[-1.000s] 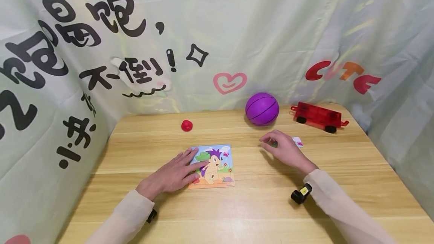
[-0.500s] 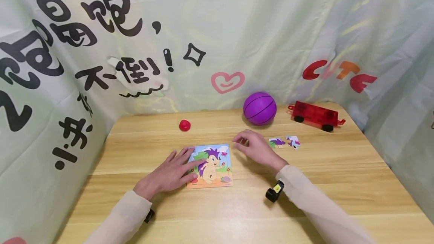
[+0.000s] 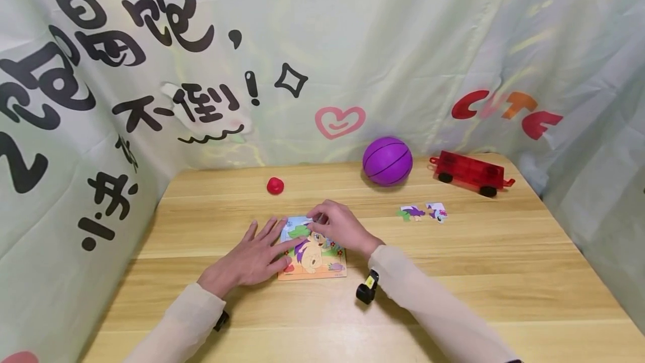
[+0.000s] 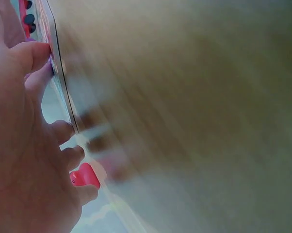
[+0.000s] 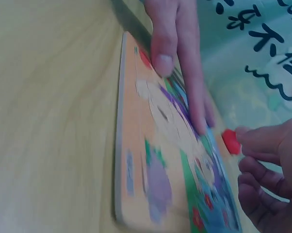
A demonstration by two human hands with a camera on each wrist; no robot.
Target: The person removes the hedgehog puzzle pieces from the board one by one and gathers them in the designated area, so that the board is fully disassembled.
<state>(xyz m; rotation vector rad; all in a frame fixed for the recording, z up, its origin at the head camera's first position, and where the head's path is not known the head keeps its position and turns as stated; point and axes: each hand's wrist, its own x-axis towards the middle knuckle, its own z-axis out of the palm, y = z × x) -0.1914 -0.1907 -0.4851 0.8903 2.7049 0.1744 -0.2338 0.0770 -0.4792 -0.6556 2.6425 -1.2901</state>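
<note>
While the left hand (image 3: 254,255) lies flat w/ straight fingers on the left edge of the puzzle board (image 3: 313,251) near the table's (image 3: 453,273) middle, the right hand (image 3: 339,227) hovers over the board's top part, fingers curled; can't tell if it's pinching anything. Two loose puzzle pieces (image 3: 423,212) sit well apart to the right. Further back: a purple ball (image 3: 387,161), a red toy cart (image 3: 471,172) beside it, and a small red lump (image 3: 275,185).

A colourful hedgehog jigsaw board (image 3: 313,259) is laid flat near the table's middle, partly covered by hands.
</note>
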